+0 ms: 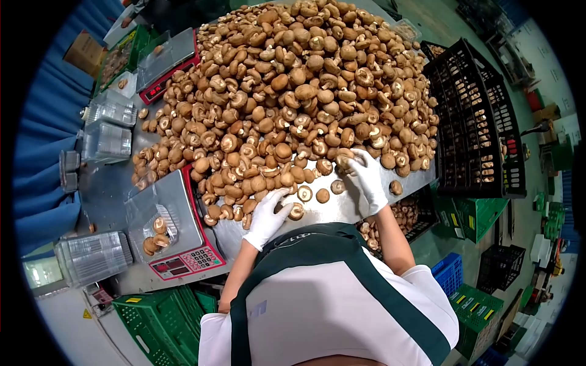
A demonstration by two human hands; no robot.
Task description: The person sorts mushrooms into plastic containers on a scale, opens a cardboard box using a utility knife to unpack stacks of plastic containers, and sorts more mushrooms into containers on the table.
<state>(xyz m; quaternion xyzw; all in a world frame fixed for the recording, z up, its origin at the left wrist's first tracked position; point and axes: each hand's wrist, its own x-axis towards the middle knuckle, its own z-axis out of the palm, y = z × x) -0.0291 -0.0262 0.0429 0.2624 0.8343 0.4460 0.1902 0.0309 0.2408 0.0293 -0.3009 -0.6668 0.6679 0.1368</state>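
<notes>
A big heap of brown shiitake mushrooms (305,91) covers the metal table. My left hand (267,218), in a white glove, is at the heap's near edge with fingers and thumb apart. Just beyond its thumb tip lies a single mushroom (296,211). My right hand (367,180), gloved too, has its fingers and thumb closed around a shiitake mushroom (343,162) at the front of the pile. Between the hands a few loose mushrooms rest on the metal, one of them an upturned mushroom (304,193) showing its pale underside.
On the left, a red scale (189,244) carries a clear tray (173,221) with several mushrooms. A second scale (168,61) stands farther back. Stacks of clear plastic trays (94,256) line the left edge. Black crates (473,122) rise at right; green crates (159,323) stand below left.
</notes>
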